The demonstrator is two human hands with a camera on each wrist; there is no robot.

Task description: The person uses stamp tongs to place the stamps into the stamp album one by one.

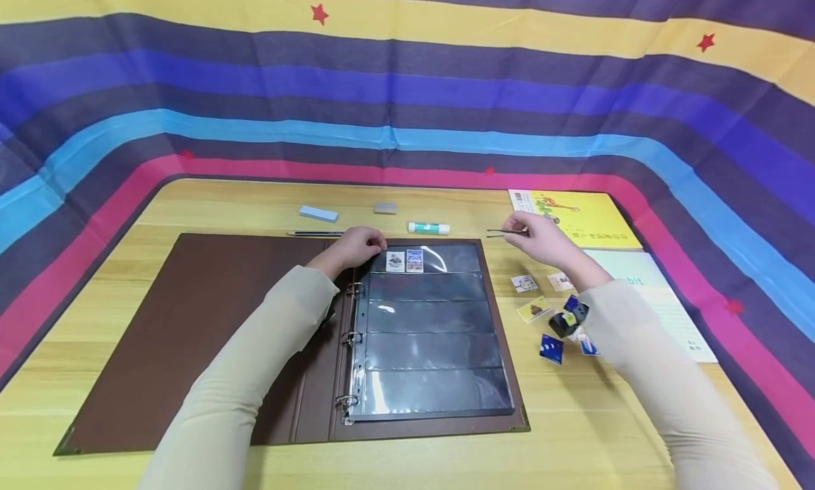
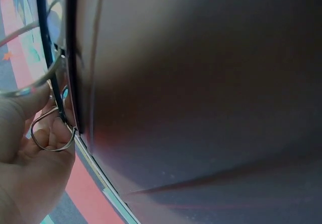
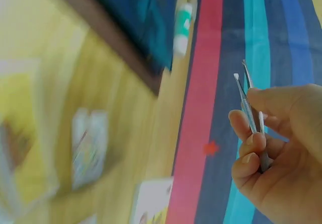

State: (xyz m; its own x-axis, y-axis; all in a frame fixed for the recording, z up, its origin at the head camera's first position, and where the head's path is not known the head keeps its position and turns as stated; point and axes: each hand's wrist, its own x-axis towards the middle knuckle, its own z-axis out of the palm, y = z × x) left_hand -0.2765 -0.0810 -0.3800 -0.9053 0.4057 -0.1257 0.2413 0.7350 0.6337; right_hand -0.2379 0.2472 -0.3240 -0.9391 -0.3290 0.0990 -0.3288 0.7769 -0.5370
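A black stamp album page (image 1: 429, 317) with clear pocket strips lies in an open brown ring binder (image 1: 248, 334). Two stamps (image 1: 414, 261) sit side by side in its top strip. At that strip's upper left corner, my left hand (image 1: 356, 248) pinches the page edge; in the left wrist view, binder rings partly cover the fingers. My right hand (image 1: 538, 235) holds metal tweezers (image 3: 247, 103) above the table, right of the binder. The tips are apart, with nothing between them. Below that hand, several loose stamps (image 1: 535, 309) lie scattered on the wood.
Behind the binder are a glue stick (image 1: 429, 228), a grey eraser-like block (image 1: 385, 208), a pale blue block (image 1: 318, 213) and pencils (image 1: 312, 233). A yellow book (image 1: 592, 218) and a pale green book (image 1: 662, 313) lie at the right. A striped cloth (image 1: 407, 87) hangs behind the table.
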